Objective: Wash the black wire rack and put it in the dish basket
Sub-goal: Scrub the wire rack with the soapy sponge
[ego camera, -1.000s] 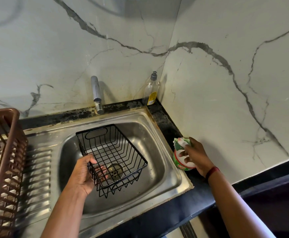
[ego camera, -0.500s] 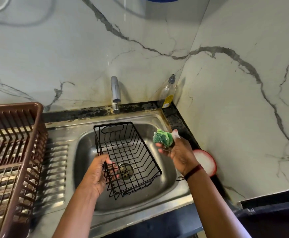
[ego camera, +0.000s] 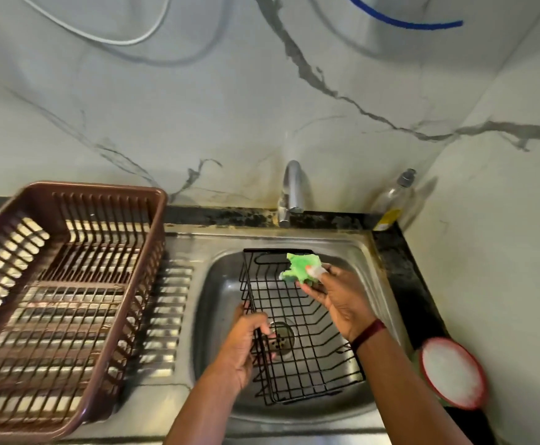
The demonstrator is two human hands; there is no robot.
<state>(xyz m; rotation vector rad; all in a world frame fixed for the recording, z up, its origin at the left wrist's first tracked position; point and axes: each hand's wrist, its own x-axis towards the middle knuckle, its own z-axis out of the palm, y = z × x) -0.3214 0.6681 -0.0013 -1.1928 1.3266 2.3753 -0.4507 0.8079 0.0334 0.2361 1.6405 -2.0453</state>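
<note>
The black desk (ego camera: 403, 277) carries a steel sink (ego camera: 194, 245), with a brown dish basket (ego camera: 101, 186) on its left part. A bottle (ego camera: 392, 200) stands far right, and a red-rimmed tub (ego camera: 452, 370) near right.

Chrome faucet (ego camera: 292, 191) stood at the back edge of the steel sink (ego camera: 169, 303), clear bottle (ego camera: 394, 200) with yellow label stood in the corner, red-rimmed tub (ego camera: 452, 372) of white paste sat on the black counter (ego camera: 403, 271), white cable (ego camera: 101, 36) and blue hose (ego camera: 403, 24) ran across the veined marble wall (ego camera: 198, 107).
</note>
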